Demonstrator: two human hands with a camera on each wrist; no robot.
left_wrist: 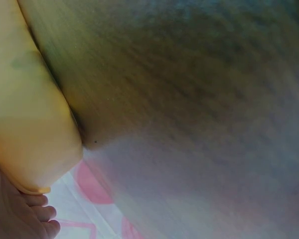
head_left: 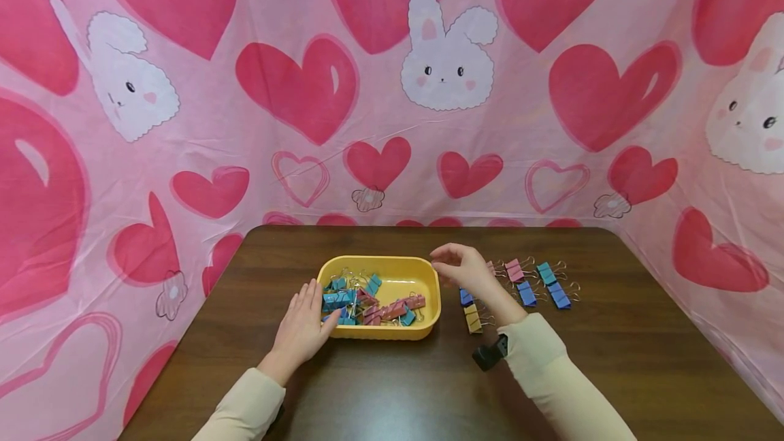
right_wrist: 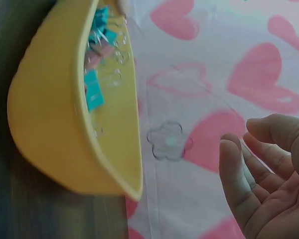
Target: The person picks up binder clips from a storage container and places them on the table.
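The left hand (head_left: 300,325) lies against the left end of the yellow tray (head_left: 386,333), fingers straight. The right hand (head_left: 465,271) hovers just beside the opposite rim, thumb and fingers loosely curved, with nothing in its grasp. Light, even pressure from the left hand should steady the tray; the binder clips (head_left: 395,309), heaped between the hands and mostly nearer the left, probably separate best if pinched singly by the body, so wire loops don't snag.

They are glossy teal, pink and blue wedges with thin looped handles. The tray looks like smooth plastic, its corners rounded. Right of the right hand, more clips (head_left: 559,296) lie on the dark, wood-grained table (head_left: 380,386); its forearm may hide some.
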